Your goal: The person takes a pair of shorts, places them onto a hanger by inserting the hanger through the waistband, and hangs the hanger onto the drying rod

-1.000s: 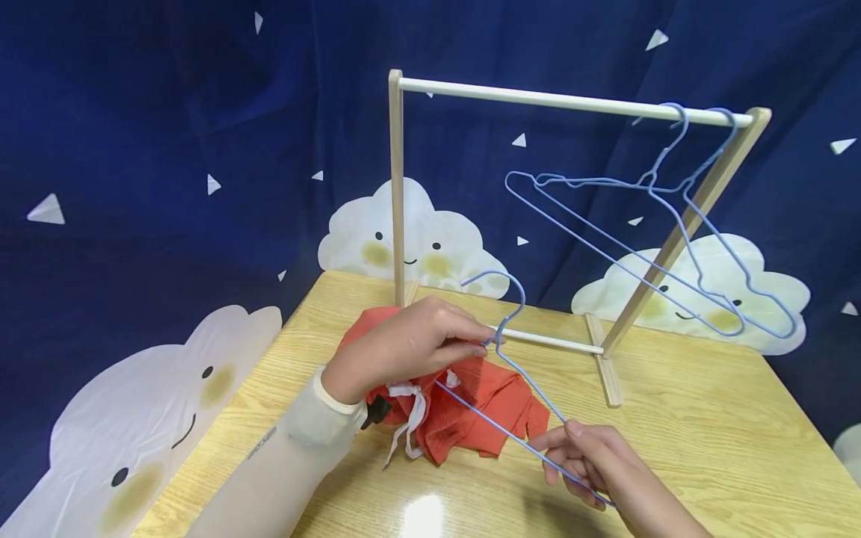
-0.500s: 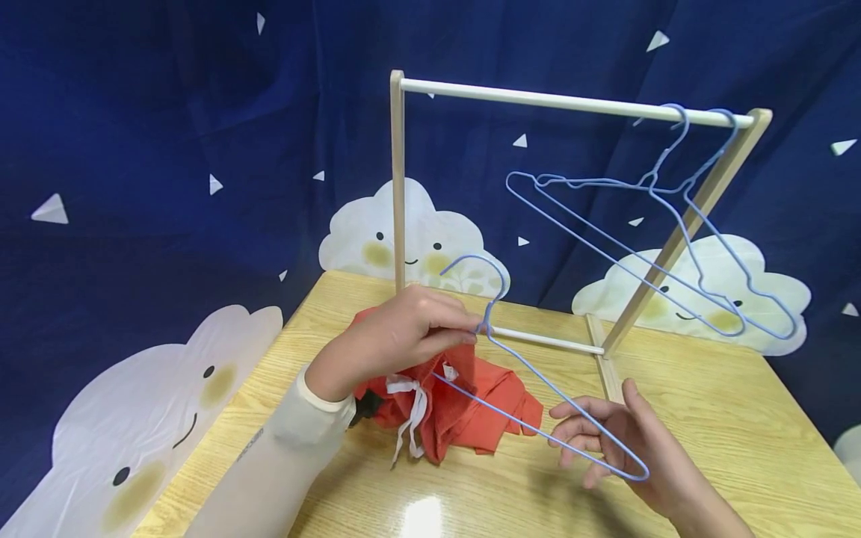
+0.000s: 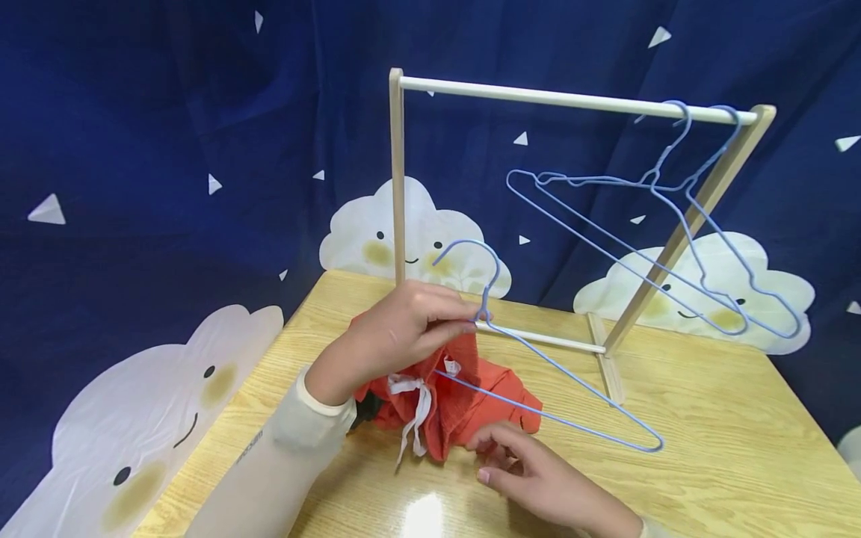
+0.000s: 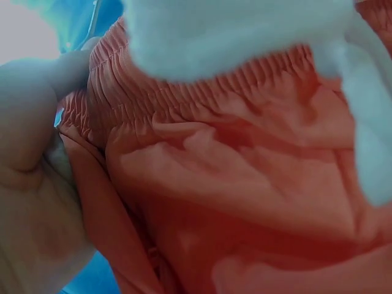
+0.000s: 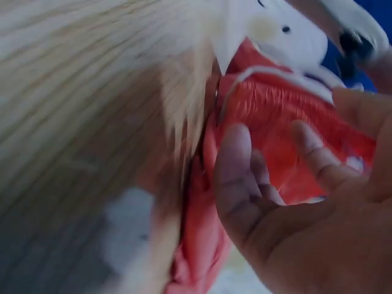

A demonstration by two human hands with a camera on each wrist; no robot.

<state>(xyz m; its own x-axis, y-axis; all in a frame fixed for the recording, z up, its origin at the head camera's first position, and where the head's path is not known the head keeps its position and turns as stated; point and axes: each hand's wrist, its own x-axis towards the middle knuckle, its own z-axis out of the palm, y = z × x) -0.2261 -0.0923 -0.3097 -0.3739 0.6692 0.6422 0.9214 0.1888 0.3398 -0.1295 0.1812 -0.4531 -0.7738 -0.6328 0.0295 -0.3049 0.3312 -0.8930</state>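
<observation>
I see the hanger (image 3: pixel 538 359) held at its neck, pinched by my left hand (image 3: pixel 397 329), above the orange shorts (image 3: pixel 464 403) at table (image 3: pixel 706 448) centre; my right hand (image 3: pixel 538 478), fingers loosely spread, touches the shorts' edge at 5 o'clock; rack (image 3: pixel 397 179) at 12 o'clock carries two hangers (image 3: pixel 646 224).

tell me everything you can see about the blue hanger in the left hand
The blue hanger is thin wire with a light blue coating, a triangular frame under an open hook that points up and to the left. The left hand pinches its twisted neck just below the hook. It is held tilted, its far corner dipping low over the wooden table. Its lower bar crosses the front of the orange shorts, where the right hand reaches the cloth's edge.
</observation>
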